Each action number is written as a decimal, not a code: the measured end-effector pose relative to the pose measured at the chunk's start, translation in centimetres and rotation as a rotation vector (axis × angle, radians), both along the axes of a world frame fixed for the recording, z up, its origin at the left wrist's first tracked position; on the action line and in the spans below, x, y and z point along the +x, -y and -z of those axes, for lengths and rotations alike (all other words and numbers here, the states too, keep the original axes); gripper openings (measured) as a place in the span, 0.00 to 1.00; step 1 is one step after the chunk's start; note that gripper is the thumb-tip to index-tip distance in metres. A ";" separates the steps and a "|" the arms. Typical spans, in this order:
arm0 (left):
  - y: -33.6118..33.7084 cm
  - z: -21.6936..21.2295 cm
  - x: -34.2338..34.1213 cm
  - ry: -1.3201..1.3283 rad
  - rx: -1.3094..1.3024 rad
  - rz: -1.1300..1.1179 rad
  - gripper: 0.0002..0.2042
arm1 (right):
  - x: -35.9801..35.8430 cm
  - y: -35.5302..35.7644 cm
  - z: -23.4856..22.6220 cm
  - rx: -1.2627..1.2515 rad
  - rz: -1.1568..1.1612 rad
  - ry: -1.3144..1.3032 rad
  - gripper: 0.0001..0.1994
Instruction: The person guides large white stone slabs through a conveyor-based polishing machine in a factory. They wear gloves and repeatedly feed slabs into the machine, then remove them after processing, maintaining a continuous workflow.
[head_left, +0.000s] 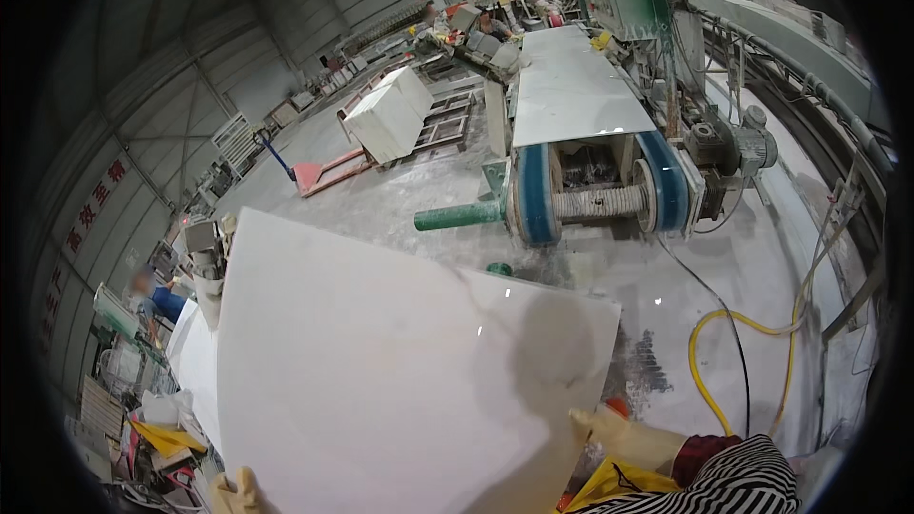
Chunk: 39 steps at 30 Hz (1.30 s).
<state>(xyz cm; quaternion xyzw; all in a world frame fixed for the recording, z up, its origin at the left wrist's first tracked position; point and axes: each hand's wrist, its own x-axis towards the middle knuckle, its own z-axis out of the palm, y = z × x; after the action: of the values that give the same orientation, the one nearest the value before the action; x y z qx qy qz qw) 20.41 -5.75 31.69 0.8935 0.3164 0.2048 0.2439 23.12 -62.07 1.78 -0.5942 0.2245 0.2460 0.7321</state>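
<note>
A large white stone slab [381, 371] with a polished face fills the lower middle of the head view, and a shadow falls across its right part. My right hand [605, 426], in a cream rubber glove, grips the slab's lower right edge; its thumb lies on the face and the other fingers are hidden. At the lower left my left hand [236, 492], gloved alike, is closed over the slab's left edge. Only its fingers show at the picture's rim. Beneath my right forearm is yellow cloth [619, 483].
Ahead, another white slab [581, 76] lies on a conveyor with blue belts [538, 195]. A green pipe [459, 216] juts out beside it. A yellow hose [705, 362] curves over the floor at right. A person in blue [167, 303] is at left, near a red pallet jack [328, 171].
</note>
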 end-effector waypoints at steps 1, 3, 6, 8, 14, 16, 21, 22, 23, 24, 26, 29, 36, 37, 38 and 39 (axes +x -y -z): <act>4.8 -1.5 1.2 -0.213 0.312 -0.042 0.23 | 1.9 2.2 -1.6 -0.017 0.048 0.065 0.35; 8.0 1.2 4.6 0.033 0.863 0.095 0.30 | 6.4 7.5 -0.4 0.138 0.233 0.222 0.33; 10.9 8.4 12.1 0.163 0.278 0.058 0.31 | 13.5 15.8 -2.4 0.036 0.313 0.381 0.27; 15.8 10.7 17.6 0.163 0.164 0.034 0.31 | 18.8 21.1 -4.0 0.071 0.445 0.401 0.24; 25.9 22.4 31.6 -0.375 0.596 0.406 0.22 | 29.0 36.2 -10.3 -0.194 0.612 0.356 0.23; 37.0 19.5 34.8 -0.394 0.154 0.303 0.25 | 30.9 40.4 -11.1 -0.195 0.724 0.197 0.24; 48.0 20.2 40.4 -0.466 -0.352 0.277 0.38 | 29.8 48.7 -8.4 -0.971 0.103 0.146 0.34; 48.9 21.0 41.3 -0.528 -0.249 0.322 0.42 | 30.6 49.7 -6.1 -0.684 0.389 0.013 0.36; 49.1 22.1 41.8 -0.549 -0.254 0.371 0.43 | 31.9 50.4 -3.6 -0.386 0.649 -0.112 0.38; 49.4 23.3 42.8 -0.571 -0.257 0.431 0.43 | 31.8 51.6 -0.7 -0.390 0.635 -0.076 0.38; 49.6 25.5 44.3 -0.607 -0.264 0.535 0.45 | 31.1 53.4 2.8 -0.393 0.590 0.004 0.38; 50.3 27.7 45.4 -0.559 -0.316 0.522 0.45 | 33.2 51.5 -3.0 -0.557 0.515 -0.282 0.34; 48.1 34.9 50.5 -0.587 -0.216 0.438 0.29 | 33.2 52.0 -2.8 -0.599 0.403 -0.080 0.34; 48.4 35.7 51.2 -0.569 -0.143 0.454 0.26 | 31.3 53.9 0.9 -0.788 0.253 0.120 0.34; 48.4 36.7 52.1 -0.589 -0.172 0.495 0.29 | 29.5 54.9 2.9 -0.814 0.243 0.169 0.33; 48.0 37.4 52.8 -0.603 -0.208 0.523 0.33 | 28.0 55.7 4.9 -0.839 0.227 0.222 0.32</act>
<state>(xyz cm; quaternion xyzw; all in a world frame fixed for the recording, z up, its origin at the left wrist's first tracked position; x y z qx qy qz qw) 73.23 -53.74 -5.75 0.9343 0.1549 -0.1684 0.2732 51.11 -117.77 -3.11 -0.8341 0.2886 -0.0136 0.4698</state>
